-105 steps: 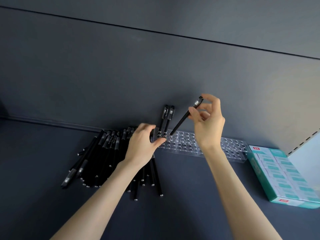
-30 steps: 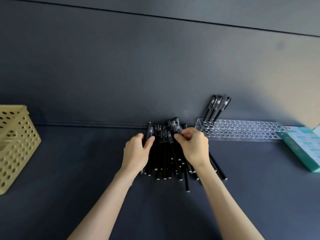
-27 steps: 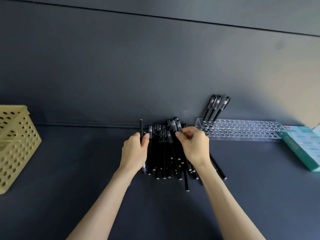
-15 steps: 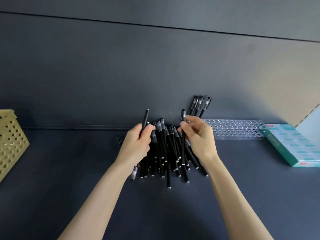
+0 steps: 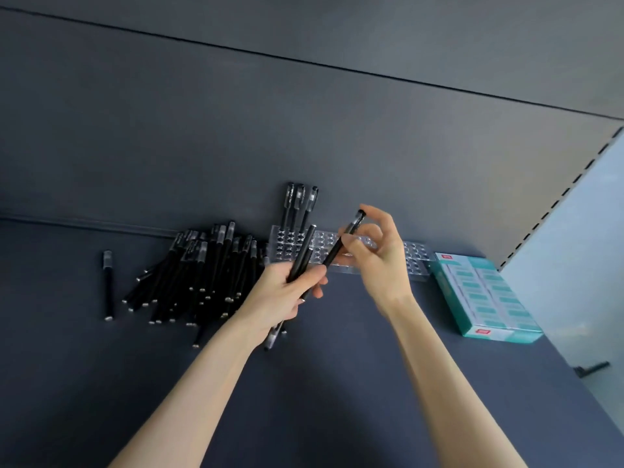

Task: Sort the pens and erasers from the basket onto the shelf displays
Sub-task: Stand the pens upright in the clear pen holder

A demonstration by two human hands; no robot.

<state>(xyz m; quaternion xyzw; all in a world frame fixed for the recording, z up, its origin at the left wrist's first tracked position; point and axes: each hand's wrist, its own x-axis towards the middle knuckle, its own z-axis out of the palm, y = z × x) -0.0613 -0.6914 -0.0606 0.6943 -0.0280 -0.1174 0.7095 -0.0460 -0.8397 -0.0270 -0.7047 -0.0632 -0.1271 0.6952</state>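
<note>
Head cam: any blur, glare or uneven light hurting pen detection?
Head view: slightly soft, no heavy motion blur on right hand or its slim black pen; black pen pile has low contrast on dark grey shelf; clear plastic holed rack shows faint glints; grey back panel brightens rightward.

Left grip (image 5: 282, 300), right grip (image 5: 380, 261) bare, slim-fingered; forearms (image 5: 189, 393) bare, slender.

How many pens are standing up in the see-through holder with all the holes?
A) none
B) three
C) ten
B: three black pens stand upright at the left end of the clear holder. The right hand pinches another pen above it, not yet in, and the left hand grips more pens.
</note>
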